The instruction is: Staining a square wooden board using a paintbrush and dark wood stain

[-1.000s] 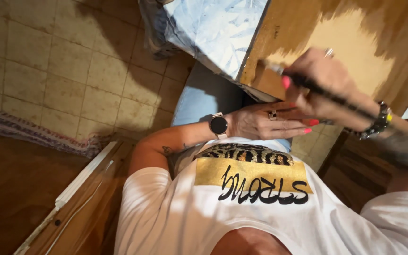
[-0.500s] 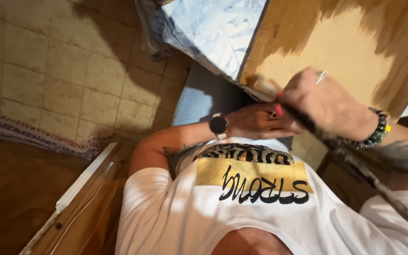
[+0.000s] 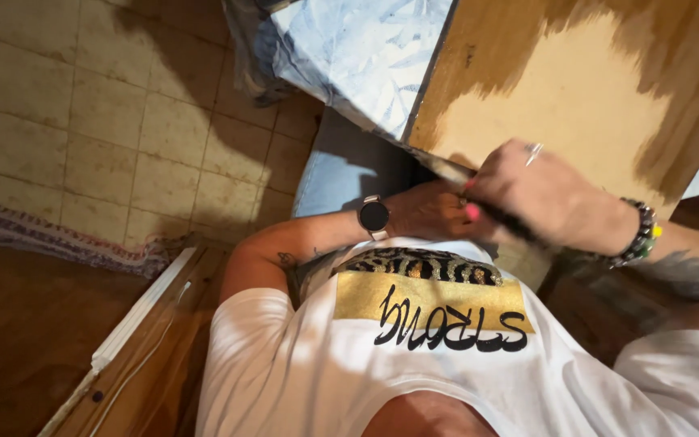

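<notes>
The right hand grips a dark-handled brush, its tip at the near edge of the half-stained wooden board. The left hand, wearing a watch, rests curled just under that edge; whether it holds anything is unclear

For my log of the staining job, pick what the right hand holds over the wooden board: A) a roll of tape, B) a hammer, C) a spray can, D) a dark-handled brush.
D: the right hand grips a thin dark-handled brush at the near edge of the board, which is partly stained darker around a pale patch.
</notes>
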